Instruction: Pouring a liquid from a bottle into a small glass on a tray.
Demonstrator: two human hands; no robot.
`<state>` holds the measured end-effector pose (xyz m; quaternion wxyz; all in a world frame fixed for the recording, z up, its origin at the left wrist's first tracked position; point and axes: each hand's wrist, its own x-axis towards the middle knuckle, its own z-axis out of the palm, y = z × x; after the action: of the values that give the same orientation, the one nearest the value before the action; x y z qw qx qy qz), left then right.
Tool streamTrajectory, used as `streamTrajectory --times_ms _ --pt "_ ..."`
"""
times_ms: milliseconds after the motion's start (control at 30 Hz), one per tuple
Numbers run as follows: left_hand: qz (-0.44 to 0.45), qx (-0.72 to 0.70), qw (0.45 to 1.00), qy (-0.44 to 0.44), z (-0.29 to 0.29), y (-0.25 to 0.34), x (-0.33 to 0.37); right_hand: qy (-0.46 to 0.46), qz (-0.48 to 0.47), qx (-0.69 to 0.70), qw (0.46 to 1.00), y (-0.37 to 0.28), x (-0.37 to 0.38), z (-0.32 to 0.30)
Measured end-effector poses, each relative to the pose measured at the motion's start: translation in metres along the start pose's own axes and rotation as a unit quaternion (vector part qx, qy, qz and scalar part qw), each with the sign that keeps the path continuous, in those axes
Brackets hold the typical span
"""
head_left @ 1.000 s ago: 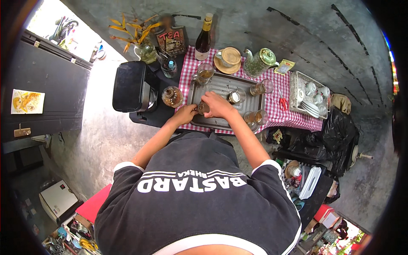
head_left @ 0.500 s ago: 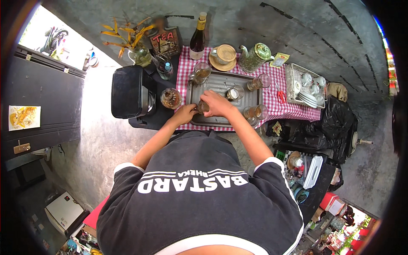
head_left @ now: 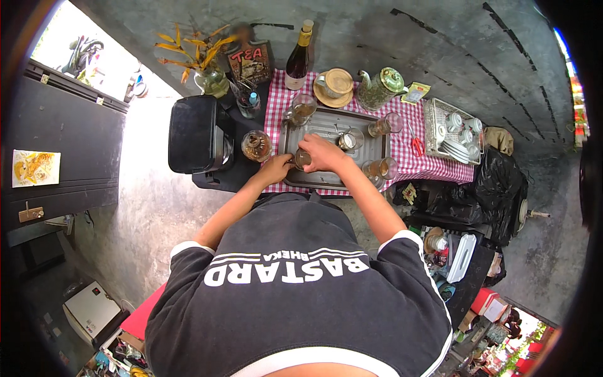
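Observation:
A small glass [head_left: 302, 159] with brownish contents stands at the near left of a grey metal tray [head_left: 290, 135]. From above, my right hand [head_left: 321, 152] has its fingers closed around this glass. My left hand [head_left: 275, 169] pinches at the left side of the same glass, and its fingertips are partly hidden. Behind the hands is a glass mug [head_left: 301, 110]. To the right of my right hand, a clear glass vessel [head_left: 350, 139] lies tilted. More glasses stand along the tray's right side: one glass [head_left: 384, 125] farther back, and glasses [head_left: 379, 169] nearer me.
Left of the tray sit a round glass jar [head_left: 256, 146] and a black appliance [head_left: 196, 135]. Behind it stand a bottle [head_left: 298, 60], a cup with a wooden lid [head_left: 337, 83] and a green teapot [head_left: 381, 88]. Red scissors [head_left: 416, 143] and a basket [head_left: 433, 125] of white crockery lie right.
The whole view has shifted slightly, with the table appearing a little farther right. Both hands keep the same hold at the small glass.

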<state>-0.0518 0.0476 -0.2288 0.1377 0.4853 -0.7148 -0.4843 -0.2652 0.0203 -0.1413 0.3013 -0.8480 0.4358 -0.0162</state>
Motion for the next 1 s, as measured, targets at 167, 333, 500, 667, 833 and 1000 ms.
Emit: streamTrajectory --times_ms 167,333,500,667,833,1000 --pt "0.009 0.002 1.000 0.013 -0.001 -0.001 -0.001 -0.014 0.011 -0.007 1.000 -0.004 0.003 -0.002" --pt "0.005 0.010 1.000 0.004 -0.003 0.001 -0.001 -0.003 0.012 -0.004 1.000 -0.002 0.002 0.001" --pt "0.007 0.019 1.000 0.003 -0.002 0.004 -0.003 -0.019 0.010 0.006 1.000 -0.001 0.003 -0.001" --pt "0.017 0.025 1.000 0.007 0.000 0.007 -0.002 -0.023 -0.003 -0.004 1.000 0.003 0.002 -0.001" --pt "0.004 0.029 1.000 0.009 -0.001 0.011 -0.004 -0.030 -0.012 -0.013 0.999 -0.001 0.004 -0.007" --pt "-0.005 0.030 0.999 0.017 0.003 0.008 -0.004 -0.061 -0.021 -0.047 0.997 -0.003 0.007 -0.015"
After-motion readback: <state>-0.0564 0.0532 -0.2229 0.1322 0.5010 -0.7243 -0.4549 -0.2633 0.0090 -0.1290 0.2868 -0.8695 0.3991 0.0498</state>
